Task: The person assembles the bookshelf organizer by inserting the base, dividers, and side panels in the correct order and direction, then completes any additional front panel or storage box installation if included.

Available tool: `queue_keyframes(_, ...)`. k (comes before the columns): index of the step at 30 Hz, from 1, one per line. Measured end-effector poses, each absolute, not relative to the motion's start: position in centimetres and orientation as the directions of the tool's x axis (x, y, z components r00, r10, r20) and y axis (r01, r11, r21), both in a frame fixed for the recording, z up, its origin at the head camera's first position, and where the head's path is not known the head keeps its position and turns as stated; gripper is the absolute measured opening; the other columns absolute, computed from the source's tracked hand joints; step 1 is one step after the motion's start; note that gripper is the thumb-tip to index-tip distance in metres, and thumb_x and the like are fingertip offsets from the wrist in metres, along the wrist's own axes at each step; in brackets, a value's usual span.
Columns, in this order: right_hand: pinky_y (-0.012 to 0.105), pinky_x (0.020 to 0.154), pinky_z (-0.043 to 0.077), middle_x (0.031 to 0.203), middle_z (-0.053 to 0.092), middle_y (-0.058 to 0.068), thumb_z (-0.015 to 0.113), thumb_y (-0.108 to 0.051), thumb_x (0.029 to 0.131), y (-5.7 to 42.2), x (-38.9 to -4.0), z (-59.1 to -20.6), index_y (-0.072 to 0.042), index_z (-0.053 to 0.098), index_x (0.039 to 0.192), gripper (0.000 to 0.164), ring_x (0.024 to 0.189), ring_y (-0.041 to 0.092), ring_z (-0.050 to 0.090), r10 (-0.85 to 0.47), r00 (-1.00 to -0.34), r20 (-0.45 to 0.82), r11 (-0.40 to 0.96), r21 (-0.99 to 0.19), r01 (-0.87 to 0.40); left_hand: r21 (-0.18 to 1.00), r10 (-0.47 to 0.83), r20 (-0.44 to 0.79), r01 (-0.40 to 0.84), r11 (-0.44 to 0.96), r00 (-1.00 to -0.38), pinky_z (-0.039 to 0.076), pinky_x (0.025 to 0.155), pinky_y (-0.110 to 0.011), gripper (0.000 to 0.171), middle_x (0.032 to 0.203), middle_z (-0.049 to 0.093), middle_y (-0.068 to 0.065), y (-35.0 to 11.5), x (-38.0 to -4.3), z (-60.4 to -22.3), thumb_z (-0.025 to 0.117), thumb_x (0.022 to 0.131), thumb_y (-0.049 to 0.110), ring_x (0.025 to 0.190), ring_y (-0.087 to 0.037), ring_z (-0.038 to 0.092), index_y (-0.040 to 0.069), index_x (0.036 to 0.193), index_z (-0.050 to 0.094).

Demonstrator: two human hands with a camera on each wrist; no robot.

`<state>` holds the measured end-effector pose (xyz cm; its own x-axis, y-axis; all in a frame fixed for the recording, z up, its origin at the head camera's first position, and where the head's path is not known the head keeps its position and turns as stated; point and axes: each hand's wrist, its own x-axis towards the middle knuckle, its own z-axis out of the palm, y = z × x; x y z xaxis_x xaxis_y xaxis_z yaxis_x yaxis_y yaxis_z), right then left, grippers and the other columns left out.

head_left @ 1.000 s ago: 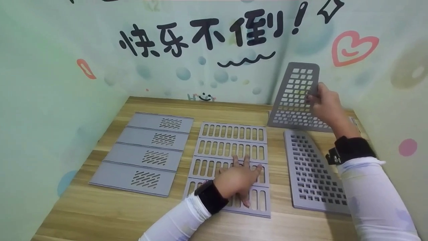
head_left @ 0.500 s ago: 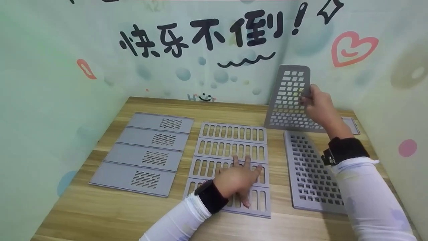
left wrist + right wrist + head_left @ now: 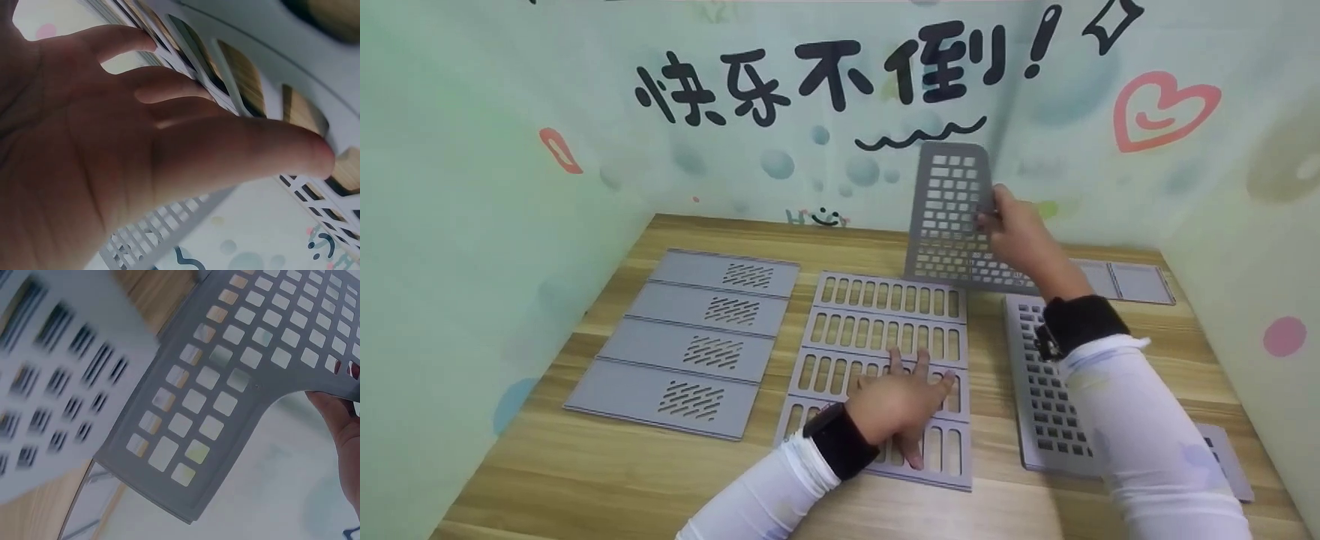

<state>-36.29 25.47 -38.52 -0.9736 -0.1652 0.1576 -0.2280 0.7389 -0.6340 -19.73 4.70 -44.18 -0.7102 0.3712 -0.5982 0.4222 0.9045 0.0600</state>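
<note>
My right hand (image 3: 1020, 229) grips the curved edge of a grey panel with square holes (image 3: 952, 217) and holds it upright at the back of the table. Its lower edge overlaps the rear row of slots. In the right wrist view this panel (image 3: 256, 385) widens toward one end, and part of the hand (image 3: 343, 433) shows at its edge. With fingers spread, my left hand (image 3: 896, 409) rests on the grey slotted panels (image 3: 960, 330), which lie edge to edge in several rows. The left wrist view shows the thumb (image 3: 253, 143) touching a bar between slots.
On the left lie several grey panels with small slanted slits (image 3: 660, 337). To the right is a thick grey square-holed panel (image 3: 1035, 457), partly under my right sleeve. Behind it lies a flat framed piece (image 3: 1140, 281), and another holed piece (image 3: 1234, 465) shows past the sleeve. Curtains (image 3: 727, 172) surround the table.
My right hand has moved left with the upright holed panel, from behind the right-hand panel to the back of the slotted ones, uncovering the framed piece. The left hand has stayed in place.
</note>
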Motion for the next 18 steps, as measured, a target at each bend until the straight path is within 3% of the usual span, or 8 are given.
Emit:
queue_keyframes(3,0.056,0.106,0.055,0.131,0.066,0.026,0.047,-0.008,0.111,23.7,-36.9,-38.5,-0.002,0.047,0.142,0.032,0.125,0.042,0.064,-0.177,-0.972,0.152,0.74,-0.631,-0.234,0.053,0.357,-0.611,0.414,0.909,-0.706,0.021,0.12,-0.083,0.147,0.18,-0.019,-0.003,4.8,-19.8,-44.2,0.099,0.061,0.041,0.165,-0.044,-0.016,0.048,0.169,-0.001)
queue_keyframes(9,0.052,0.098,0.056,0.124,0.066,0.023,0.046,-0.008,0.112,21.4,-37.6,-38.2,-0.003,0.048,0.129,0.018,0.121,0.039,0.066,-0.171,-0.974,0.146,0.746,-0.627,-0.225,0.079,0.355,-0.625,0.396,0.915,-0.695,0.016,0.121,-0.084,0.147,0.179,-0.021,-0.001,4.8,-19.9,-43.9,0.1,0.06,0.036,0.164,-0.042,-0.019,0.055,0.166,0.001)
queue_keyframes(18,0.051,0.109,0.056,0.133,0.068,0.02,0.047,-0.008,0.112,19.1,-38.2,-38.9,-0.005,0.05,0.133,0.022,0.129,0.036,0.067,-0.181,-0.97,0.163,0.699,-0.672,-0.244,0.048,0.382,-0.619,0.453,0.89,-0.686,0.019,0.117,-0.086,0.143,0.179,-0.021,-0.005,4.8,-19.7,-44.2,0.098,0.063,0.039,0.163,-0.048,-0.016,0.057,0.165,0.0)
